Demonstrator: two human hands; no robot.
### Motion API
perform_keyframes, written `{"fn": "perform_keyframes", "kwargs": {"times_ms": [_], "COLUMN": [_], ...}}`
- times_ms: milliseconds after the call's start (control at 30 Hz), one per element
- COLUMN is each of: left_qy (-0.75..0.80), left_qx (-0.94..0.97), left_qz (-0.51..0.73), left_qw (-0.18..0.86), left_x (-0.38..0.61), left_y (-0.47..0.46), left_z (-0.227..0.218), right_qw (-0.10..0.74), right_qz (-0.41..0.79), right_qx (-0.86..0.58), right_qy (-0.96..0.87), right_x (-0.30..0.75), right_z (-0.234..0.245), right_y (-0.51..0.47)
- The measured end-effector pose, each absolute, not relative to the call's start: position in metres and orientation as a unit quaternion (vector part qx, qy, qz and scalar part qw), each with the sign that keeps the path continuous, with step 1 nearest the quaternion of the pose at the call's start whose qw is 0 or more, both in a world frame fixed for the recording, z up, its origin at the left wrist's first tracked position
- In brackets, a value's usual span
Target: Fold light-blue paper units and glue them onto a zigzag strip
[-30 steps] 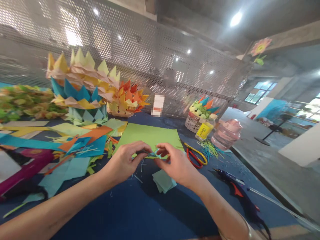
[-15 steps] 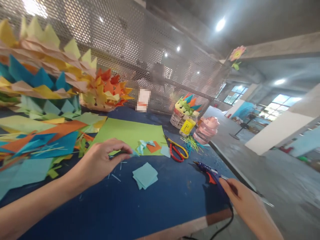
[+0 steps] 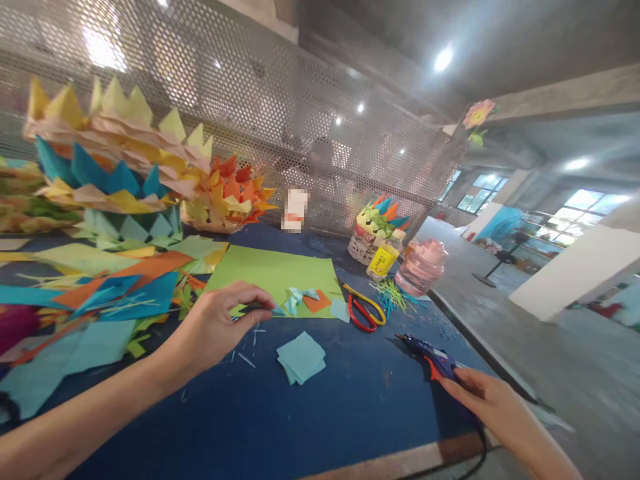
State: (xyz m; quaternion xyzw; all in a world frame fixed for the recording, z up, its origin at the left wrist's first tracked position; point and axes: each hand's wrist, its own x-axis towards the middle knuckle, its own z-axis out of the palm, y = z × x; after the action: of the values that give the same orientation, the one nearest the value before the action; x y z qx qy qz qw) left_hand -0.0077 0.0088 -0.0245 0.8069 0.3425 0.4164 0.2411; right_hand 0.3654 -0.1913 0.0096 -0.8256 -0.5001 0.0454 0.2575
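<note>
My left hand (image 3: 227,320) is closed in a pinch on a small light-blue paper piece (image 3: 279,311), whose tip shows past the fingertips. Below it on the blue table, a small stack of light-blue paper squares (image 3: 301,358) lies fanned. Just beyond are folded light-blue paper pieces (image 3: 300,298) and an orange paper square (image 3: 317,302) on a green sheet (image 3: 273,270). My right hand (image 3: 487,400) is wrapped round a dark-blue glue gun (image 3: 435,360) with an orange trigger. Its nozzle points left, just over the table, and its cord hangs off the edge.
Red-and-yellow scissors (image 3: 364,312) lie beyond the glue gun. A yellow-labelled bottle (image 3: 384,259), a pink bottle (image 3: 421,267) and a paper-petalled container (image 3: 365,241) stand behind. Paper scraps (image 3: 107,337) and layered paper crowns (image 3: 125,180) fill the left, before a perforated metal screen (image 3: 240,107).
The view has shifted a little left, so the things appear slightly further right. Both hands keep their hold, the left on the paper piece, the right on the glue gun.
</note>
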Motion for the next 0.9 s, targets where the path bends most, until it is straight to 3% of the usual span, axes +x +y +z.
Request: {"fn": "perform_keyframes", "kwargs": {"times_ms": [200, 600, 900], "left_qy": [0.317, 0.294, 0.288], "left_qx": [0.815, 0.828, 0.833], "left_qz": [0.433, 0.434, 0.436], "left_qw": [0.219, 0.198, 0.18], "left_x": [-0.007, -0.007, -0.008], "left_y": [0.007, 0.003, 0.003], "left_z": [-0.022, -0.017, -0.016], "right_qw": [0.257, 0.513, 0.531], "right_qz": [0.114, 0.208, 0.239], "right_qx": [-0.835, -0.79, -0.757], "right_qy": [-0.474, -0.263, -0.296], "right_x": [0.354, 0.344, 0.325], "right_z": [0.022, 0.018, 0.017], "right_y": [-0.194, -0.205, -0.184]}}
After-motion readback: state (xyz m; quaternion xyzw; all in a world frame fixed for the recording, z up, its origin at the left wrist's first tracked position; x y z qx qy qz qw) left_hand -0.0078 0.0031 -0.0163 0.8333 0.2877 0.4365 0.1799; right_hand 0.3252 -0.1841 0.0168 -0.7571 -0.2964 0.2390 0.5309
